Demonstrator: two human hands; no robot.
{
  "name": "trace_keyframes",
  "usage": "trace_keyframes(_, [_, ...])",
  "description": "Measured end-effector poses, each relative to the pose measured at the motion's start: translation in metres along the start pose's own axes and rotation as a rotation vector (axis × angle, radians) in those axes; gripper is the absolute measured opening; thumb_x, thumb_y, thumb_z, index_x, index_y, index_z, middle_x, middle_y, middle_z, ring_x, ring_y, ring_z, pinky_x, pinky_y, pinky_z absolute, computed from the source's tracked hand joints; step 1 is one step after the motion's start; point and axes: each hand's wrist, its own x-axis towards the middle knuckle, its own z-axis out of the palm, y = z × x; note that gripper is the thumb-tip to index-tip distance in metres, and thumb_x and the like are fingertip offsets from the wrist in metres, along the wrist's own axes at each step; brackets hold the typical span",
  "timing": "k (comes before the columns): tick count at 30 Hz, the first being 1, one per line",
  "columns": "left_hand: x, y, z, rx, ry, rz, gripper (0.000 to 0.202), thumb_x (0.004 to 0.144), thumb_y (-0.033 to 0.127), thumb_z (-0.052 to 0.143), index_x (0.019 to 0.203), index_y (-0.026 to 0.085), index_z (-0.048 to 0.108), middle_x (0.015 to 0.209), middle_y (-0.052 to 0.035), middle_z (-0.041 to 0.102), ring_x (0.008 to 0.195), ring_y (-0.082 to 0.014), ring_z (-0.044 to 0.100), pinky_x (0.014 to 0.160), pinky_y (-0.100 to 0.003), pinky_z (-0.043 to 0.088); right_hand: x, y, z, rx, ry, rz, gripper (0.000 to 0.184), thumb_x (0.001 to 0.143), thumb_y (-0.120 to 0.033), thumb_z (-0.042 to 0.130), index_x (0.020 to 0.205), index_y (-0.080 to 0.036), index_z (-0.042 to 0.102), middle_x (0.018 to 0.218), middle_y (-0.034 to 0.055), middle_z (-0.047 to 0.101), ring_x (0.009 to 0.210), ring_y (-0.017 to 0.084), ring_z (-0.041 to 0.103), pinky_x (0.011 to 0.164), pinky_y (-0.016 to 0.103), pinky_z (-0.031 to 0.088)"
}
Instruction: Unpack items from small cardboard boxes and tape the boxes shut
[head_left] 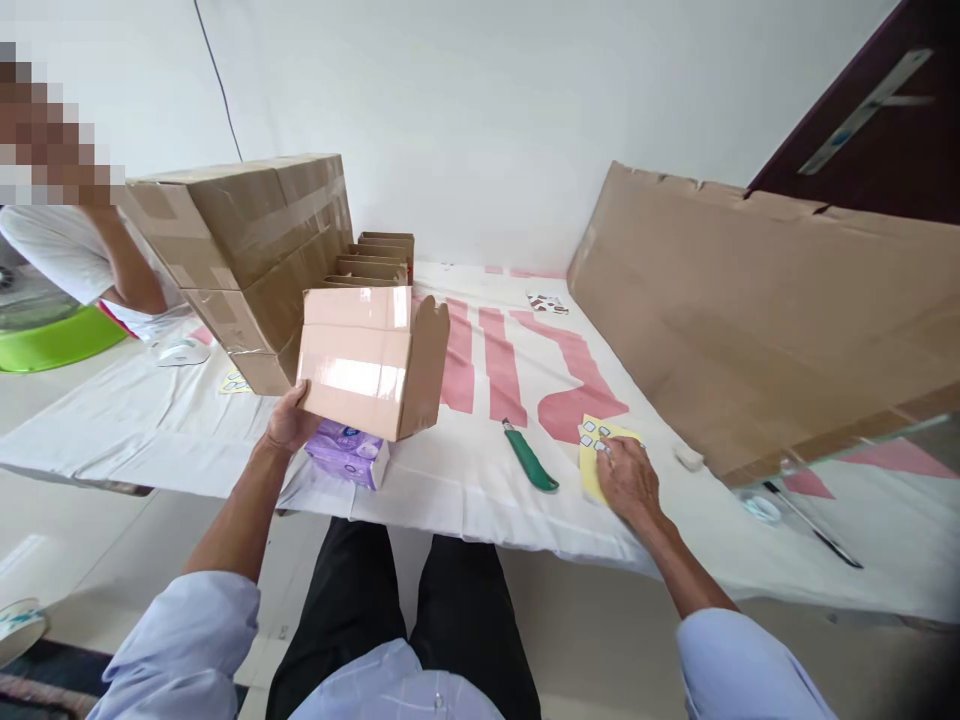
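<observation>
A small cardboard box (356, 355) with clear tape across its side is tilted above the table, gripped at its lower left corner by my left hand (291, 420). Its right end has raised flaps. Under the box sits a purple tissue pack (346, 455). My right hand (628, 478) is at a yellow sticker sheet (591, 470) with pale, dark-edged labels, its fingers bent and pressed together on it. Whether a label is between the fingertips is too small to tell. A green-handled folding knife (531, 458) lies between my two hands.
Stacked taped cartons (255, 235) stand at the left, with several open boxes (375, 258) behind. A large cardboard panel (765, 320) leans at the right. A pen (814, 525) and tape roll (761, 508) lie near it. A co-worker's arm (127, 255) is beyond the cartons.
</observation>
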Motion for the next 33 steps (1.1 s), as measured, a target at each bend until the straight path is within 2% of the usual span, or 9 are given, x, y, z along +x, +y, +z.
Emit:
trace_keyframes(4, [0.000, -0.004, -0.007, -0.020, 0.045, -0.013, 0.067, 0.069, 0.062, 0.095, 0.119, 0.019, 0.080, 0.129, -0.0103, 0.084, 0.145, -0.0441, 0.065, 0.117, -0.050, 0.062, 0.003, -0.021, 0.003, 0.058, 0.055, -0.022, 0.039, 0.102, -0.046, 0.048, 0.108, -0.023, 0.079, 0.118, 0.0225, 0.073, 0.116, 0.039, 0.067, 0.106, 0.057, 0.057])
trace_keyframes(8, [0.000, -0.005, -0.007, 0.012, 0.022, 0.021, 0.070, 0.070, 0.064, 0.094, 0.120, 0.018, 0.081, 0.128, -0.0124, 0.084, 0.141, -0.0454, 0.068, 0.117, -0.054, 0.061, 0.010, -0.075, -0.002, 0.248, 0.040, -0.036, 0.040, 0.101, -0.051, 0.056, 0.118, -0.022, 0.078, 0.124, 0.0186, 0.072, 0.121, 0.038, 0.067, 0.109, 0.060, 0.057])
trace_keyframes(11, [0.002, -0.002, -0.001, 0.083, -0.056, 0.015, 0.078, 0.065, 0.064, 0.096, 0.123, 0.014, 0.080, 0.128, -0.0167, 0.083, 0.137, -0.0473, 0.069, 0.115, -0.055, 0.060, 0.017, -0.135, -0.004, 0.549, -0.125, -0.012, 0.054, 0.102, -0.063, 0.064, 0.139, -0.025, 0.072, 0.137, 0.0161, 0.070, 0.122, 0.034, 0.070, 0.103, 0.054, 0.062])
trace_keyframes(15, [0.004, 0.005, 0.010, 0.240, -0.184, 0.012, 0.090, 0.059, 0.057, 0.101, 0.134, 0.014, 0.077, 0.134, -0.0174, 0.081, 0.136, -0.0477, 0.069, 0.112, -0.052, 0.060, 0.030, -0.214, 0.006, 0.937, -0.404, -0.024, 0.096, 0.089, -0.077, 0.078, 0.167, -0.029, 0.048, 0.163, 0.0180, 0.058, 0.145, 0.038, 0.061, 0.112, 0.056, 0.057])
trace_keyframes(19, [0.006, 0.011, 0.020, 0.312, -0.302, 0.017, 0.102, 0.060, 0.053, 0.102, 0.150, 0.019, 0.069, 0.144, -0.0160, 0.077, 0.142, -0.0474, 0.064, 0.116, -0.052, 0.056, 0.045, -0.266, 0.026, 1.163, -0.539, -0.114, 0.116, 0.079, -0.078, 0.087, 0.173, -0.034, 0.035, 0.164, 0.0163, 0.057, 0.148, 0.039, 0.058, 0.120, 0.061, 0.050])
trace_keyframes(22, [0.009, 0.013, 0.022, 0.355, -0.364, -0.008, 0.103, 0.060, 0.050, 0.104, 0.153, 0.022, 0.068, 0.150, -0.0146, 0.074, 0.148, -0.0471, 0.060, 0.123, -0.054, 0.051, 0.055, -0.281, 0.038, 1.265, -0.555, -0.075, 0.120, 0.073, -0.074, 0.093, 0.171, -0.034, 0.037, 0.154, 0.0144, 0.064, 0.136, 0.036, 0.065, 0.117, 0.058, 0.053])
trace_keyframes(25, [0.011, 0.013, 0.015, 0.448, -0.436, -0.048, 0.098, 0.067, 0.051, 0.102, 0.155, 0.024, 0.067, 0.157, -0.0146, 0.070, 0.154, -0.0461, 0.055, 0.129, -0.058, 0.046, 0.063, -0.283, 0.041, 1.293, -0.530, -0.038, 0.122, 0.071, -0.069, 0.095, 0.171, -0.036, 0.034, 0.155, 0.0132, 0.063, 0.133, 0.035, 0.065, 0.112, 0.057, 0.056])
trace_keyframes(30, [-0.004, 0.010, -0.019, 0.700, -0.394, -0.063, 0.112, 0.064, 0.059, 0.104, 0.161, 0.025, 0.061, 0.169, -0.0213, 0.056, 0.161, -0.0492, 0.045, 0.131, -0.067, 0.039, 0.068, -0.266, 0.038, 1.159, -0.384, -0.022, 0.134, 0.065, -0.058, 0.100, 0.174, -0.039, 0.025, 0.170, 0.0140, 0.046, 0.153, 0.040, 0.049, 0.116, 0.063, 0.054])
trace_keyframes(33, [-0.024, 0.009, -0.034, 0.814, -0.428, -0.065, 0.123, 0.060, 0.057, 0.106, 0.166, 0.024, 0.054, 0.170, -0.0225, 0.054, 0.161, -0.0482, 0.046, 0.132, -0.063, 0.040, 0.060, -0.252, 0.042, 1.079, -0.386, -0.014, 0.136, 0.063, -0.055, 0.101, 0.174, -0.037, 0.025, 0.172, 0.0150, 0.041, 0.156, 0.040, 0.046, 0.118, 0.064, 0.053])
